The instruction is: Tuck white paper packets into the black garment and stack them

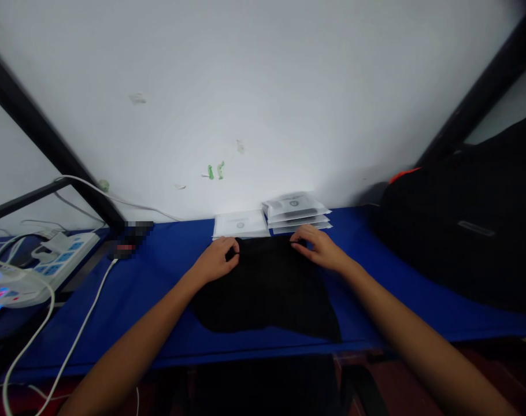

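The left hand (219,260) and the right hand (321,248), apart from each other, are pinching the far edge of the black cloth (269,289) lying on the blue table (150,266); they are seemingly straightening it, and the next move is calling for even tension

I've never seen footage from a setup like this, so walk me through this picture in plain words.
There's no machine: these are a person's own bare hands, filmed by a camera worn on the head, looking forward and down. The left hand and right hand pinch the far edge of a black cloth, spread on a blue table. Behind it, by the wall, lie a flat white packet and a stack of similar packets. A white power strip sits far left; a large black bag-like object, right.
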Available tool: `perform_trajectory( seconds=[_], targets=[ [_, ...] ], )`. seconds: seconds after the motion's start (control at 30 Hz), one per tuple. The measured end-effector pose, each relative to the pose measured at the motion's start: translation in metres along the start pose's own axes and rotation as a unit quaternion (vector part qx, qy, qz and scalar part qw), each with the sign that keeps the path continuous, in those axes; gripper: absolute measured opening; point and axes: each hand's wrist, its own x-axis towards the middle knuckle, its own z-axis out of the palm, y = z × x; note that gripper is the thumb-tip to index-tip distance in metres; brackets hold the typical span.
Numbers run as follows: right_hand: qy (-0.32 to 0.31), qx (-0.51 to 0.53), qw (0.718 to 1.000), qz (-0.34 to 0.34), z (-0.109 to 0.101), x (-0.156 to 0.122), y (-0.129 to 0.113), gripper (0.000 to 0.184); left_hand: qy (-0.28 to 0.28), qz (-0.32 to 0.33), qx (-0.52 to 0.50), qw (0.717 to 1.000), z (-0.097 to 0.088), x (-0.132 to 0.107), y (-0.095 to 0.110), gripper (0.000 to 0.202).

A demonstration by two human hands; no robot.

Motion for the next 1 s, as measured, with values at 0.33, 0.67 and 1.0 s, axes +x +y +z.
perform_trajectory(
  seconds=[0.33, 0.67, 1.0],
  targets=[
    [-0.050, 0.018, 0.999, 0.002, 0.000, 0.000, -0.008, 0.010, -0.099, 0.083, -0.033, 0.991, -0.014, -0.013, 0.020, 0.007],
    [-0.117, 0.095, 0.988, 0.019, -0.008, -0.003, -0.012, 0.014, 0.034, -0.027, 0.013, 0.999, -0.025, -0.010, -0.013, 0.015],
    [-0.138, 0.115, 0.983, 0.022, -0.015, -0.004, -0.012, 0.016, -0.086, -0.180, 0.048, 0.979, -0.035, -0.010, -0.059, 0.024]
  ],
)
